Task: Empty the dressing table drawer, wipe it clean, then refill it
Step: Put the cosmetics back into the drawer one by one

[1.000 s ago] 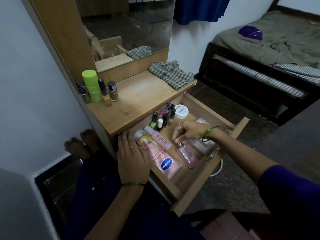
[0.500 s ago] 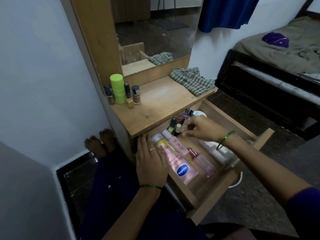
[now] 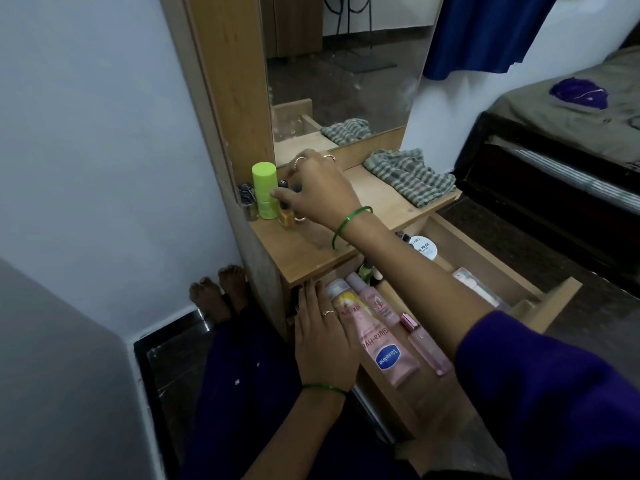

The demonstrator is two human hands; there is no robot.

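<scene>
The drawer stands pulled out from under the counter, still holding things. Along its near side lie a pink Vaseline tube, a spray can beside it and a second pink tube touching both. A slim pink perfume bottle lies just to their right, partly under the right forearm. Farther back sit a white jar and a few small polish bottles, mostly hidden by the arm. A clear box rests against the far side of the drawer.

The right hand reaches over the counter's back left corner, where the fingers curl round a small dark-capped bottle; the bottle is largely hidden, so what it contains cannot be told. Just beside it stand a green tube, a small dark-lidded jar against the mirror frame, and an amber bottle in front. Another small bottle shows only as a rim under the palm.

The left hand lies flat, fingers straight and together, on the drawer's near left edge, touching the spray can's side. It holds nothing.

A checked cloth lies crumpled at the counter's right end, near the mirror. A bed stands well apart on the right, and bare feet rest against the wall below the counter.
</scene>
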